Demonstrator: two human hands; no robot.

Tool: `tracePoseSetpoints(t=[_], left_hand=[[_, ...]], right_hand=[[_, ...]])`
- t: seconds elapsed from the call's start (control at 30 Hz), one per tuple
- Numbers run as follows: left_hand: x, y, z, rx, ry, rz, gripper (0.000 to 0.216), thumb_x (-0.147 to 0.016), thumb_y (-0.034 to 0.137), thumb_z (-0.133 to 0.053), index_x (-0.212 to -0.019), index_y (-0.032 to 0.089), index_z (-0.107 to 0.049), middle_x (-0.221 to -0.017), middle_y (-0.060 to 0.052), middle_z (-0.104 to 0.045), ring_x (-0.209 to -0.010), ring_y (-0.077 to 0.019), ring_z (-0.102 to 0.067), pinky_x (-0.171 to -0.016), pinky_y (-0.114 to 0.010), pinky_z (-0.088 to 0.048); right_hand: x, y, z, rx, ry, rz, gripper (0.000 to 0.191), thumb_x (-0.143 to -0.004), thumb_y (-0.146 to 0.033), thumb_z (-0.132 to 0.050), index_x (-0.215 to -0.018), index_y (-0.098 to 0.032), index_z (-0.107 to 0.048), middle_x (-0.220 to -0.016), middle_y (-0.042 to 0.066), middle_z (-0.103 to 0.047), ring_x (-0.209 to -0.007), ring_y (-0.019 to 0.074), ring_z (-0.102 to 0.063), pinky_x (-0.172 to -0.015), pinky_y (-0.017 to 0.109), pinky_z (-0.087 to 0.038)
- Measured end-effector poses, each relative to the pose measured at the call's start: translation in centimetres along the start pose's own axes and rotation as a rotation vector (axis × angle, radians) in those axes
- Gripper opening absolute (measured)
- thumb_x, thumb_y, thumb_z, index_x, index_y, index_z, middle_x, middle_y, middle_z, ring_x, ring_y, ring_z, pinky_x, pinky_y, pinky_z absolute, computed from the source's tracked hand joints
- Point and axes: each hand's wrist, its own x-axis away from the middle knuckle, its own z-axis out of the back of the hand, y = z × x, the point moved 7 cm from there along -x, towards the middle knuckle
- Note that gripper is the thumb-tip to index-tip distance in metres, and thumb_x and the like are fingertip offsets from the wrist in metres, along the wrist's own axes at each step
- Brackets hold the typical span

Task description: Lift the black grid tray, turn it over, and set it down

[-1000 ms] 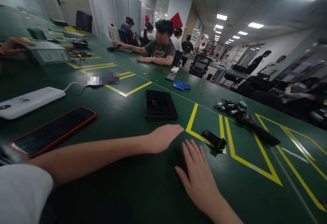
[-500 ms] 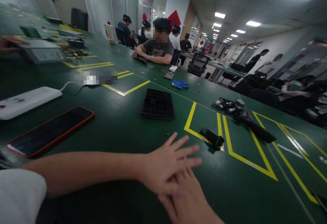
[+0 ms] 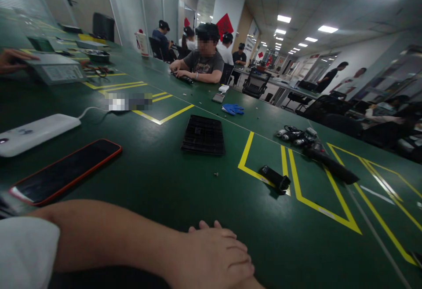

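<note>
Long green work table [image 3: 171,192] with yellow tape outlines. Left hand [image 3: 211,258] lies flat near the front edge, fingers loosely together, holding nothing; it covers the right hand [image 3: 206,226], only fingertips showing, grip can't be told. Black slotted plastic tray [image 3: 203,135] mid-table, well apart. Red-cased phone [image 3: 64,170] left. Black cylindrical part [image 3: 275,178] on yellow line. Tiny screw [image 3: 216,174] ahead of the hands.

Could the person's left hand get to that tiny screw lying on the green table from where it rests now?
Probably yes. The left hand lies flat near the table's front edge, apparently over the other hand, holding nothing. Between it and the small screw there is only bare green table; the black tray lies beyond the screw.
</note>
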Motion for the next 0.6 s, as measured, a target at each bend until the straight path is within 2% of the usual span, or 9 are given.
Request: tracePoseSetpoints(t=[0.07,0.13,0.17,0.2,0.27,0.3,0.37,0.47,0.6], left_hand=[[-0.5,-1.1,2.2,0.011,0.050,-0.067,0.055,-0.082,0.043,-0.044,-0.131,0.020,-0.044,-0.130,-0.007,-0.051,-0.120,-0.0234,-0.045,-0.102,-0.035,-0.033],[-0.9,-4.1,4.5,-0.117,0.134,0.047,0.047,-0.086,0.038,-0.041,-0.128,0.016,-0.044,-0.130,-0.012,-0.049,-0.118,-0.0253,-0.044,-0.100,-0.039,-0.032],[-1.0,-6.0,5.5,-0.203,0.170,0.161,0.043,-0.087,0.034,-0.042,-0.127,0.017,-0.044,-0.130,-0.013,-0.048,-0.115,-0.0261,-0.045,-0.097,-0.041,-0.034],[-0.9,-8.0,6.2,-0.281,0.193,0.286,0.042,-0.087,0.033,-0.044,-0.125,0.017,-0.045,-0.128,-0.014,-0.048,-0.112,-0.0272,-0.046,-0.093,-0.042,-0.036],[-0.3,-11.2,7.0,-0.371,0.176,0.486,0.039,-0.086,0.036,-0.047,-0.119,0.015,-0.048,-0.118,-0.015,-0.051,-0.101,-0.0269,-0.051,-0.083,-0.040,-0.041],[-0.1,-12.4,7.0,-0.381,0.146,0.546,0.036,-0.086,0.037,-0.048,-0.114,0.014,-0.051,-0.111,-0.014,-0.053,-0.094,-0.0254,-0.053,-0.078,-0.037,-0.043],[0.2,-13.5,6.5,-0.351,0.071,0.576,0.025,-0.088,0.032,-0.045,-0.102,0.014,-0.055,-0.098,-0.010,-0.055,-0.083,-0.0210,-0.054,-0.069,-0.032,-0.043],[0.3,-13.6,5.7,-0.258,0.007,0.525,0.017,-0.089,0.021,-0.040,-0.092,0.015,-0.055,-0.089,-0.006,-0.055,-0.076,-0.0170,-0.052,-0.066,-0.029,-0.040],[0.6,-14.4,6.4,0.064,0.154,0.609,0.016,-0.088,0.026,-0.042,-0.088,0.015,-0.054,-0.085,-0.005,-0.056,-0.074,-0.0161,-0.052,-0.066,-0.029,-0.040]], right_hand=[[-1.3,2.0,1.8,0.078,0.009,0.031,0.041,-0.085,-0.040,-0.043,-0.124,-0.029,-0.051,-0.126,0.003,-0.056,-0.115,0.0238,-0.050,-0.097,0.041,-0.041],[-2.2,4.3,4.2,0.209,0.007,0.138,0.034,-0.087,-0.029,-0.040,-0.117,-0.026,-0.057,-0.117,0.005,-0.061,-0.112,0.0240,-0.052,-0.098,0.044,-0.039],[-2.5,5.8,5.8,0.298,0.071,0.145,0.035,-0.088,-0.024,-0.038,-0.117,-0.025,-0.057,-0.117,0.006,-0.060,-0.115,0.0240,-0.049,-0.101,0.047,-0.034],[-2.6,7.7,7.8,0.405,0.187,0.099,0.038,-0.087,-0.021,-0.038,-0.121,-0.022,-0.053,-0.122,0.008,-0.057,-0.121,0.0255,-0.043,-0.104,0.050,-0.029],[-2.1,12.0,11.4,0.577,0.426,-0.164,0.041,-0.087,-0.021,-0.037,-0.125,-0.015,-0.049,-0.132,0.014,-0.047,-0.129,0.0296,-0.030,-0.106,0.053,-0.022],[-1.8,13.9,12.3,0.637,0.473,-0.295,0.042,-0.087,-0.024,-0.038,-0.126,-0.012,-0.048,-0.135,0.016,-0.042,-0.131,0.0331,-0.026,-0.105,0.056,-0.020],[-1.2,17.0,12.8,0.670,0.458,-0.499,0.044,-0.087,-0.029,-0.038,-0.124,-0.008,-0.049,-0.133,0.019,-0.043,-0.127,0.0370,-0.029,-0.102,0.058,-0.022],[-1.0,19.1,11.9,0.622,0.348,-0.593,0.043,-0.088,-0.031,-0.036,-0.123,-0.009,-0.049,-0.121,0.015,-0.053,-0.115,0.0331,-0.042,-0.098,0.051,-0.032],[-1.1,19.1,11.5,0.618,0.325,-0.585,0.043,-0.089,-0.031,-0.034,-0.125,-0.011,-0.047,-0.118,0.012,-0.054,-0.113,0.0295,-0.043,-0.098,0.045,-0.032]])
